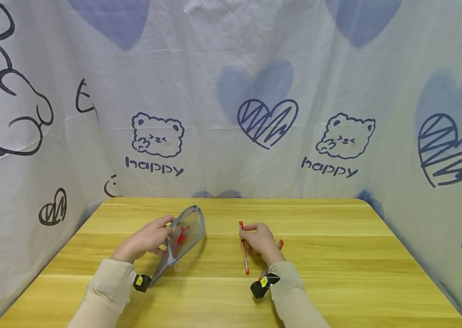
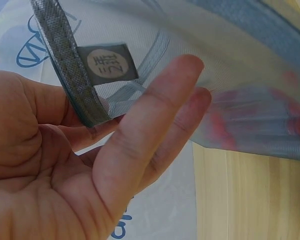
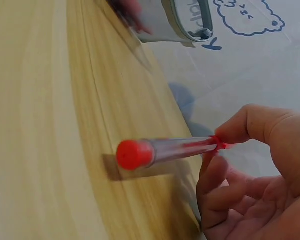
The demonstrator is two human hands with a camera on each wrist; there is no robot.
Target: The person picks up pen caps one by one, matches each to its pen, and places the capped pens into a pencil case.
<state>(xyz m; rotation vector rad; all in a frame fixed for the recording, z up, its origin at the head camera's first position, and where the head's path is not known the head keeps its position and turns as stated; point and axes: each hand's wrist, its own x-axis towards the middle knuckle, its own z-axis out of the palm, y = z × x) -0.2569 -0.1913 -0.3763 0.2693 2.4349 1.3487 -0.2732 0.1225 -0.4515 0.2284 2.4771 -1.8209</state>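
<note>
My left hand holds a grey-blue mesh zip pouch by its rim, tilted with the mouth spread apart. Red pens show inside it, and in the left wrist view they blur through the mesh while a small label hangs at the edge. To the right, my right hand pinches a clear-barrelled red pen near one end, between thumb and fingertips. Its red end points toward the camera in the right wrist view, with a shadow on the wood below.
Another red pen lies on the table partly hidden under my right wrist. The wooden table reaches back to a white printed curtain, which also hangs along both sides.
</note>
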